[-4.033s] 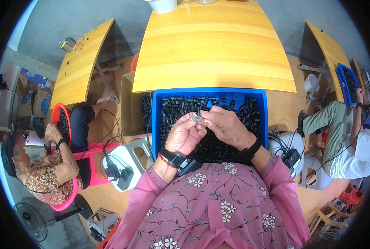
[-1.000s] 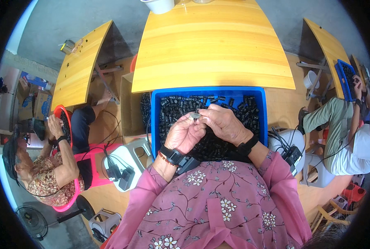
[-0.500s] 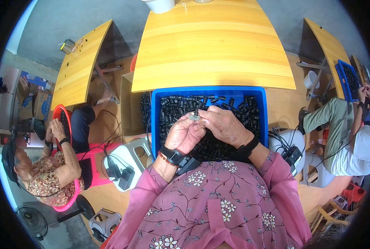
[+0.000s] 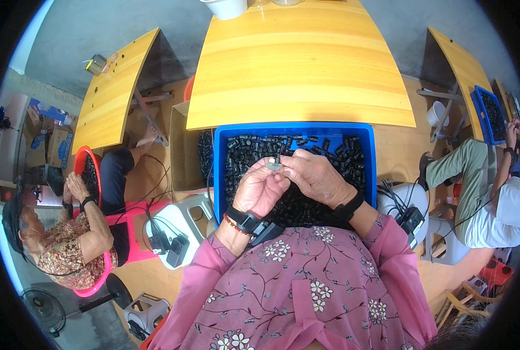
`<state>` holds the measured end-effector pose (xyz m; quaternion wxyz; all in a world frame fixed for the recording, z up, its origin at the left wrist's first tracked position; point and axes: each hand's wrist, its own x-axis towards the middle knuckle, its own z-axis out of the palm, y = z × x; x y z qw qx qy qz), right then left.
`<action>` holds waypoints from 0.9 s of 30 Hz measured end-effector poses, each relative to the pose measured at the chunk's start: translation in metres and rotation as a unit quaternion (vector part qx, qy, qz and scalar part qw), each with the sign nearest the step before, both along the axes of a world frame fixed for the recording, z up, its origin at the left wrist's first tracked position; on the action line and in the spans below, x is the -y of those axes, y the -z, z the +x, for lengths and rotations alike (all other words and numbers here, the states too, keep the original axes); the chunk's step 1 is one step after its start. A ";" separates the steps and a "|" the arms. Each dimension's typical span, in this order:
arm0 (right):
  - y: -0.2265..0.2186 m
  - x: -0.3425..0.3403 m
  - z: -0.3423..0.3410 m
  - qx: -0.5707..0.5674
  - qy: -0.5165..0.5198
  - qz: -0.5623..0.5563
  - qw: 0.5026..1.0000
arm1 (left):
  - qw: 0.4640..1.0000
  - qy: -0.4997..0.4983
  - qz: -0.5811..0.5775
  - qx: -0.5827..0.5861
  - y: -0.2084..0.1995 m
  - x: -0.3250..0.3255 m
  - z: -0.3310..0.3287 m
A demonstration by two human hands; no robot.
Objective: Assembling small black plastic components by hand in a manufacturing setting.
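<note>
Over a blue plastic bin (image 4: 372,175) full of small black cylindrical plastic parts (image 4: 254,146), my two hands meet at the fingertips. My left hand (image 4: 259,191) has its palm turned up, and its thumb and fingers pinch a small greyish piece (image 4: 273,166). A bit of black shows just above that piece, too small to make out. Closed in a pinch, my right hand (image 4: 318,179) reaches the same piece from the right, thumb and forefinger against it. Its other fingers are curled under and partly hidden.
A wooden table (image 4: 301,64) stands beyond the bin, with a white tub (image 4: 228,8) on it. White stools (image 4: 181,233) carrying black cables flank me. A person at left handles a red basin (image 4: 88,153); another at right works by a blue crate (image 4: 486,114).
My hands stay nearly in place, with the small piece turned slightly between the fingertips. At left, the co-worker's hands have shifted a little by the red basin.
</note>
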<state>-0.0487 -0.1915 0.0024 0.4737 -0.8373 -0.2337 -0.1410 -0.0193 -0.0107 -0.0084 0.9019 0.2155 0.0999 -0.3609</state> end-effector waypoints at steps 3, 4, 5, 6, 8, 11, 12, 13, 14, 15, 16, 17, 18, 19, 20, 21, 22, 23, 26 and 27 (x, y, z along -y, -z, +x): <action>0.000 -0.001 -0.001 -0.022 0.014 -0.022 0.999 | 1.000 -0.008 0.015 -0.001 -0.004 0.002 -0.001; 0.002 -0.001 0.000 -0.014 0.014 -0.017 1.000 | 1.000 -0.009 0.018 0.000 -0.005 0.002 -0.001; 0.002 0.000 0.000 -0.005 0.015 -0.013 1.000 | 1.000 -0.009 0.017 -0.001 0.000 0.002 -0.001; 0.002 0.000 0.001 -0.005 0.015 -0.013 1.000 | 1.000 -0.001 -0.018 0.017 0.005 0.000 0.000; 0.001 0.001 0.002 -0.005 0.020 0.004 1.000 | 0.998 0.007 -0.053 0.034 0.011 -0.003 0.000; 0.007 0.005 0.005 -0.024 0.038 0.020 0.999 | 0.999 0.015 -0.034 0.021 0.010 -0.003 0.001; 0.005 0.005 0.004 -0.023 0.037 0.020 0.999 | 0.999 0.017 -0.038 0.022 0.010 -0.003 0.001; 0.002 0.004 0.002 -0.025 0.035 0.033 0.999 | 0.999 0.019 -0.043 0.023 0.010 -0.004 0.001; -0.001 0.004 0.002 -0.027 0.032 0.047 0.998 | 0.999 0.018 -0.043 0.024 0.009 -0.004 0.002; 0.000 0.005 0.002 -0.025 0.031 0.046 0.998 | 0.998 0.019 -0.060 0.014 0.006 -0.004 0.004; 0.002 0.008 0.002 -0.059 0.049 0.093 0.993 | 0.997 0.021 -0.078 0.005 0.003 -0.004 0.005; 0.002 0.010 0.002 -0.092 0.067 0.140 0.984 | 0.997 0.021 -0.079 0.007 0.000 -0.005 0.005; -0.001 0.011 0.002 -0.090 0.066 0.138 0.984 | 0.997 0.010 -0.076 0.011 -0.004 -0.006 0.005; -0.004 0.012 0.002 -0.132 0.094 0.148 0.976 | 0.997 0.000 -0.073 0.014 -0.007 -0.008 0.005; -0.006 0.014 0.002 -0.174 0.123 0.157 0.965 | 0.996 -0.016 -0.081 0.015 -0.010 -0.013 0.008; -0.004 0.017 0.003 -0.180 0.132 0.140 0.964 | 0.997 -0.040 -0.069 0.025 -0.017 -0.016 0.013; -0.005 0.020 0.005 -0.179 0.132 0.139 0.965 | 0.996 -0.064 -0.057 0.034 -0.025 -0.021 0.017; -0.006 0.023 0.008 -0.177 0.138 0.093 0.970 | 0.993 -0.092 -0.062 0.047 -0.029 -0.028 0.022; 0.003 0.028 0.013 -0.147 0.140 0.013 0.979 | 0.978 -0.144 -0.127 0.080 -0.028 -0.059 0.043; 0.007 0.028 0.014 -0.120 0.133 -0.021 0.984 | 0.975 -0.176 -0.110 0.076 -0.025 -0.070 0.049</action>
